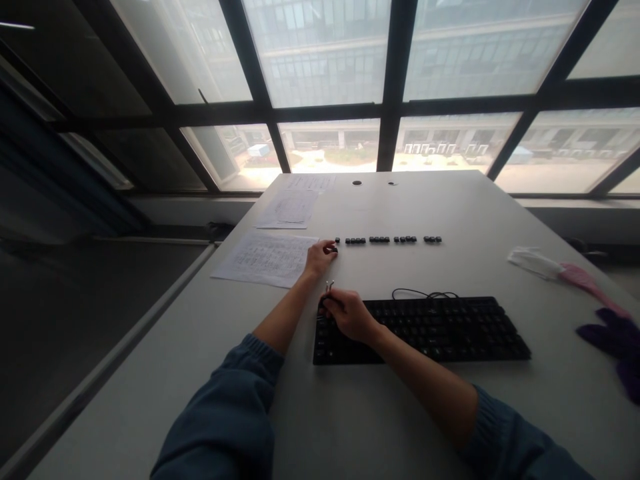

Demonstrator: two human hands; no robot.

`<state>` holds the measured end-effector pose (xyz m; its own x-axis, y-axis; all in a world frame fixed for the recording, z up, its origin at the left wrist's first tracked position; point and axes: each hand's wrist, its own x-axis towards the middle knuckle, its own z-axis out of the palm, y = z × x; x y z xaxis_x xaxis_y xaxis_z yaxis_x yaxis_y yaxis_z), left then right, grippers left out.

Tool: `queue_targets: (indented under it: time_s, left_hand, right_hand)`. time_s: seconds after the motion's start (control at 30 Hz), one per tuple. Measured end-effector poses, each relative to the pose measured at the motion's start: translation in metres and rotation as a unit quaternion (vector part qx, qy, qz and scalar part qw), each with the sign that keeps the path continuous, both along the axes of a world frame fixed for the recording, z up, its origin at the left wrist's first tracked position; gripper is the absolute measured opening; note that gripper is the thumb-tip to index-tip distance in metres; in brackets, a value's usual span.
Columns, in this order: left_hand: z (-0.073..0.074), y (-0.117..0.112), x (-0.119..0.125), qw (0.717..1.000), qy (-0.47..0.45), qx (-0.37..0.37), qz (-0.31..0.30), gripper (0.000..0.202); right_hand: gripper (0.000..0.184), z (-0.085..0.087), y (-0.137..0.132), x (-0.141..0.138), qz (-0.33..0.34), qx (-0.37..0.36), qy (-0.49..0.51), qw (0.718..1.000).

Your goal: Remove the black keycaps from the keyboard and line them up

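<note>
In the head view, with the middle of the keyboard [450, 330] as the dial's centre and twelve toward the windows [330, 53], the left forearm [285, 310] reaches up and away along one o'clock, its blue sleeve [235, 407] ending well below the wrist. The left hand [323, 255] lies low over the counter [380, 427] at ten o'clock, beyond the keyboard's far left corner, with thumb and fingers curled inward. Its tips look closed on a small black keycap [335, 250], though at this size and in this dim light the grip is hard to make out fully.

The right forearm [425, 387] slants across the near edge of the keyboard, pointing toward ten o'clock. The right hand [347, 313] is over the far left corner, between nine and ten, its fingers folded and clamped on a wire tool [329, 287] whose two thin prongs stick up toward twelve.

The keyboard lies flat on the counter, its cable [425, 293] looped just behind at twelve. Beyond, between eleven and twelve, a row of keycaps [380, 239] runs sideways in separate clusters, its left end close to the left hand. Printed sheets [265, 259] lie at ten, the nearest beside the left wrist. A white glove [535, 262] rests at two, a purple glove [607, 333] at three.
</note>
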<state>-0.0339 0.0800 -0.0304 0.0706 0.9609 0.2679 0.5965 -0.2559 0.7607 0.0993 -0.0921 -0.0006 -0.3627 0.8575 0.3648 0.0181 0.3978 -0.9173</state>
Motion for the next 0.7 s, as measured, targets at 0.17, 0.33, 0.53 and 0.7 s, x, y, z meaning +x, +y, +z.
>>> queue_targets:
  time_s: [0.17, 0.33, 0.53, 0.7]
  left_hand:
    - [-0.0026, 0.0041, -0.0006, 1.0, -0.012, -0.011, 0.017, 0.04]
    - [-0.0051, 0.0068, -0.0011, 0.999, -0.021, -0.016, 0.029, 0.039]
    - [-0.0057, 0.0062, 0.0003, 0.999, -0.021, -0.013, 0.033, 0.038]
    - [-0.0066, 0.0068, 0.0005, 0.999, -0.015, -0.003, 0.04, 0.037]
  right_hand:
    - [0.014, -0.0018, 0.0009, -0.0007, 0.0, 0.001, 0.001, 1.0]
    - [0.013, -0.0018, 0.0009, -0.0007, 0.001, -0.001, 0.0, 1.0]
    - [0.014, 0.0009, 0.0002, 0.0002, 0.003, 0.006, 0.0, 1.0]
    - [0.015, 0.0008, -0.0001, -0.0003, -0.002, 0.007, -0.005, 1.0]
